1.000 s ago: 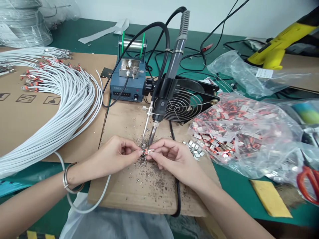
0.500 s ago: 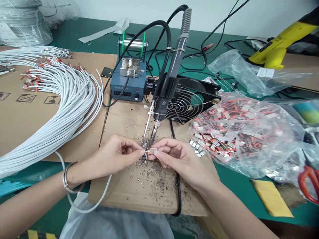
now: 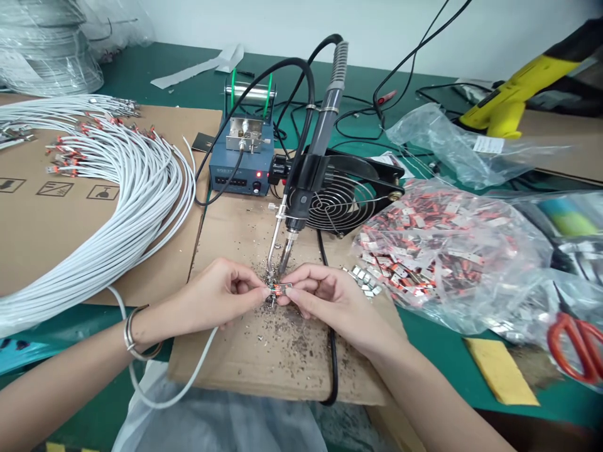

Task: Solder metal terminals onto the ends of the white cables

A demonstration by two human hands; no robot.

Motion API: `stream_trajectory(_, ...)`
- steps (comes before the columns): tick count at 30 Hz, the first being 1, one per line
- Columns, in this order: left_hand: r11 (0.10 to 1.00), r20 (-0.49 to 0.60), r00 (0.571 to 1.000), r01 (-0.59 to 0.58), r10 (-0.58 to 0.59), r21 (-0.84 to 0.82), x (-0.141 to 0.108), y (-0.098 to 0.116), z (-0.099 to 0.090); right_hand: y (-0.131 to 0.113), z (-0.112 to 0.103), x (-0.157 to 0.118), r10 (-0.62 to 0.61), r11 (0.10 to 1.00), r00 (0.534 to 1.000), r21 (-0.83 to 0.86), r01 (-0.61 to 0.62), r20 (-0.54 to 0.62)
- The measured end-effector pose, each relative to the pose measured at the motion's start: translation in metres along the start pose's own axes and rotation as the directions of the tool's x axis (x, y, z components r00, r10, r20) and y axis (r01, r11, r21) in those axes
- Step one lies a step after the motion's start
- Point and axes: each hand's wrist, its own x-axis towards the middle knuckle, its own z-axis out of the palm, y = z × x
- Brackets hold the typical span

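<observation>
My left hand [image 3: 228, 292] pinches the end of a white cable [image 3: 203, 358], which loops down past my wrist. Between the fingertips of my right hand [image 3: 325, 298] is a small metal connector with an orange part [image 3: 284, 289], probably a USB plug. Cable end and connector meet under the tip of a clamped soldering iron [image 3: 285, 256]. A thin solder feed tube [image 3: 273, 242] comes down beside the iron. My fingers partly hide the joint, so I cannot tell whether the tip touches it.
Behind stands a blue solder feeder [image 3: 240, 169] with a solder spool [image 3: 249, 94]. A black fan [image 3: 339, 201] is behind the iron. To the left lies a bundle of white cables [image 3: 141, 188]; at right, a bag of connectors [image 3: 443, 245], scissors [image 3: 572, 342] and a yellow sponge [image 3: 502, 370]. Solder bits litter the cardboard [image 3: 226, 370].
The feeder's red light now glows brighter. The connector shows a darker face than before, as if turned. My hands keep their pinch, and the whole view has shifted slightly.
</observation>
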Motion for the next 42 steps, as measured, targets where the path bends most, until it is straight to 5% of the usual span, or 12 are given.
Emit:
stream_trajectory(8, 0.987, -0.101, 0.986, -0.123, 0.134, 0.105, 0.0035, -0.0081, -0.0007, 0.0032, 0.0027, 0.0053, -0.017, 1.0, 1.0, 0.017, 0.017, -0.022)
stream_trajectory(19, 0.992, -0.124, 0.986, -0.107, 0.115, 0.069, 0.0018, 0.0, 0.002, 0.0015, 0.0008, 0.0007, -0.054, 0.998, 0.999, 0.032, 0.053, 0.001)
stream_trajectory(36, 0.988, -0.071, 0.992, -0.095, 0.104, 0.125, 0.003, -0.005, -0.0004, -0.0002, 0.0034, 0.0011, -0.002, 0.999, 0.999, -0.046, 0.0, -0.035)
stream_trajectory(42, 0.994, 0.061, 0.995, -0.087, 0.083, 0.071, -0.0028, -0.0044, -0.0005, -0.0023, 0.0011, -0.0031, -0.039, 0.99, 0.999, -0.136, 0.04, 0.009)
